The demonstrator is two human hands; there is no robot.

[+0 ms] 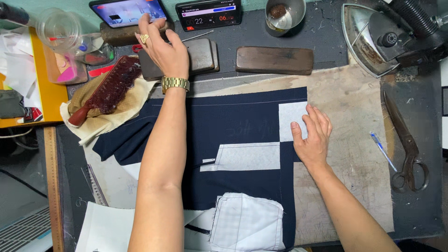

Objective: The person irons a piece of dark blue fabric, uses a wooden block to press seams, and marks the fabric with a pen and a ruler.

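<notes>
My left hand (163, 46), with a gold watch and a ring, reaches far to the back and its fingertips touch the phone (128, 11) propped there. My right hand (311, 133) lies flat, fingers apart, on the right edge of the navy fabric (233, 121), over a white interfacing patch (291, 116). A second white patch (249, 156) sits mid-fabric. A white checked pocket piece (245, 226) lies at the near edge.
An iron (373, 37) rests at the back right, scissors (406, 144) and a blue pen (381, 149) to the right. Two dark weight blocks (274, 59) (200, 53), a timer device (208, 14), a metal cup (282, 16), a brush (109, 86) on cloth and a wooden ruler (52, 186) surround the work.
</notes>
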